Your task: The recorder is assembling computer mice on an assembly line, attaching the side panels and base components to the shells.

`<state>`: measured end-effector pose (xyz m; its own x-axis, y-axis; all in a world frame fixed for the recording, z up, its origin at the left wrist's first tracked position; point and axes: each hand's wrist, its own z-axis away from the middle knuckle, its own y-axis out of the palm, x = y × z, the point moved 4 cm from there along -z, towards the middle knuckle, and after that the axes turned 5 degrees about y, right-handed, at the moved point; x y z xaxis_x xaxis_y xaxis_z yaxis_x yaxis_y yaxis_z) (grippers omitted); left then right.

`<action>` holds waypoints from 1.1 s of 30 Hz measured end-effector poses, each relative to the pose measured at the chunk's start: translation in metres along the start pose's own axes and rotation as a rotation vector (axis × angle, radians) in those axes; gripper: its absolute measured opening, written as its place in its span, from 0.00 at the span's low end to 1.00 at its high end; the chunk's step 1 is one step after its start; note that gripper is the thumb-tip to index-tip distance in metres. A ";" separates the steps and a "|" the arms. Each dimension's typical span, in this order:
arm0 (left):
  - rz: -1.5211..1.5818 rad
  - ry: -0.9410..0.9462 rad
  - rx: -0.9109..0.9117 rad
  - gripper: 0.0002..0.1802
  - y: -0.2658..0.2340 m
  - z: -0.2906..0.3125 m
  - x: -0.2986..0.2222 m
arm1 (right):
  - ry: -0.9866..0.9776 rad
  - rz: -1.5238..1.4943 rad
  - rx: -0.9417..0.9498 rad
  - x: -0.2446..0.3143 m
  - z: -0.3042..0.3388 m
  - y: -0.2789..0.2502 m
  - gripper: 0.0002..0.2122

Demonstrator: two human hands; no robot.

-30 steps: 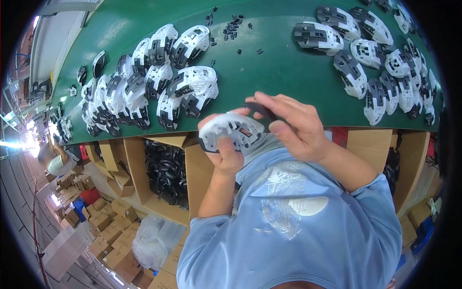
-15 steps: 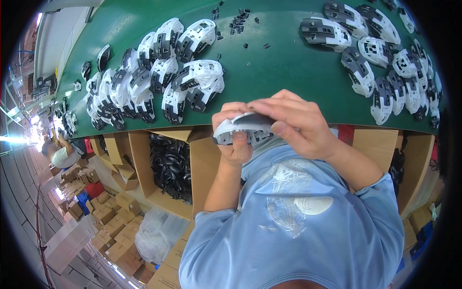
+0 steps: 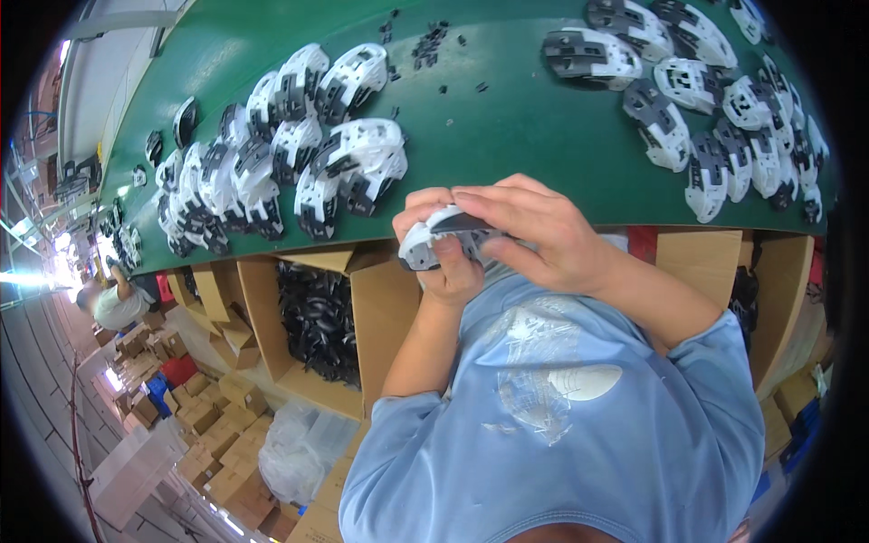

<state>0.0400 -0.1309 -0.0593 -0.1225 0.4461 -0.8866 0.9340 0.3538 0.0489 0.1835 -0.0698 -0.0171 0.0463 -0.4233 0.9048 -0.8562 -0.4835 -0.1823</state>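
Just in front of my body, at the table's near edge, I hold a curved white and dark grey plastic shell (image 3: 418,248) in both hands. My left hand (image 3: 450,279) grips it from the left, thumb on the near side and fingers curled over the far side. My right hand (image 3: 548,226) is closed over its dark right part, with fingers flat along the top and thumb below. The fingers hide much of the shell. On the green table (image 3: 489,149), similar shells (image 3: 367,149) are grouped at the left, and more shells (image 3: 656,122) lie at the right.
Small black clips (image 3: 430,45) are scattered at the far middle of the table. Below its edge stands a cardboard box (image 3: 380,312) holding black curved pieces (image 3: 317,317). Another open carton (image 3: 778,299) is at the right. Farther left, a person (image 3: 118,303) is near stacked cartons (image 3: 217,425).
The shell has tilted in my hands, and my right thumb has shifted left along its underside. My view has also shifted slightly, so the table's contents sit a little farther left.
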 end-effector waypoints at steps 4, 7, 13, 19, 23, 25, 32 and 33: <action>-0.026 -0.075 -0.021 0.34 0.006 -0.010 0.021 | 0.037 0.057 -0.095 -0.027 -0.015 -0.008 0.22; 0.327 -0.272 0.224 0.61 0.005 -0.025 0.003 | -0.363 0.427 -0.080 -0.017 -0.030 -0.037 0.17; 0.129 -0.650 0.336 0.37 0.017 -0.043 0.010 | -0.432 0.480 0.089 -0.034 -0.031 -0.052 0.23; -0.194 -0.071 0.599 0.43 0.003 -0.052 0.015 | -0.081 0.449 0.282 -0.035 -0.026 -0.077 0.43; -0.439 0.266 0.774 0.46 0.004 -0.060 0.020 | -0.083 0.573 0.416 -0.058 -0.019 -0.072 0.43; -0.475 0.303 0.781 0.42 0.002 -0.056 0.024 | -0.107 0.569 0.417 -0.051 -0.019 -0.072 0.37; -0.475 0.277 0.795 0.41 0.005 -0.058 0.027 | -0.118 0.543 0.381 -0.065 -0.022 -0.072 0.33; -0.482 0.294 0.790 0.40 0.008 -0.063 0.026 | -0.147 0.575 0.370 -0.067 -0.024 -0.074 0.32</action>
<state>0.0233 -0.0641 -0.0529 -0.5302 0.6235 -0.5745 0.7043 -0.0535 -0.7079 0.2318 0.0126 -0.0549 -0.2705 -0.7769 0.5686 -0.5355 -0.3694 -0.7595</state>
